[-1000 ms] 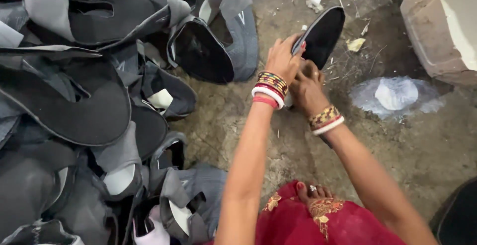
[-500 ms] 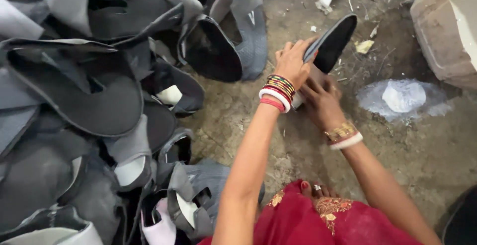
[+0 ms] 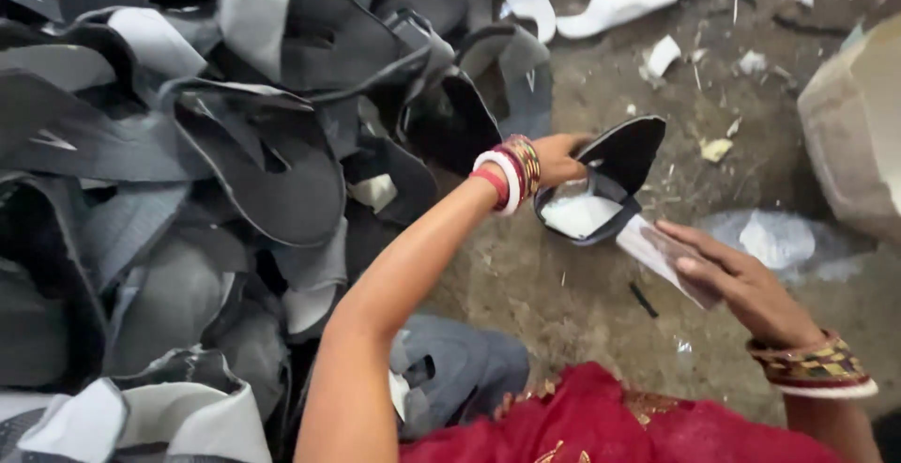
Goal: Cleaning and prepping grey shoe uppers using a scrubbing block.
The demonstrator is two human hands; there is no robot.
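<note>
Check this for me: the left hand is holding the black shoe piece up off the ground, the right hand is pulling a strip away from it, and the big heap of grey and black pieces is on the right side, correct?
Not quite. In the head view the heap of grey and black pieces lies on the left side, not the right. The rest stands: the left hand holds the black shoe piece up off the ground, and the right hand pulls a strip away from it.

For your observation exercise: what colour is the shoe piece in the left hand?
Black shoe piece, white inside, held by the left hand; head view.
</note>
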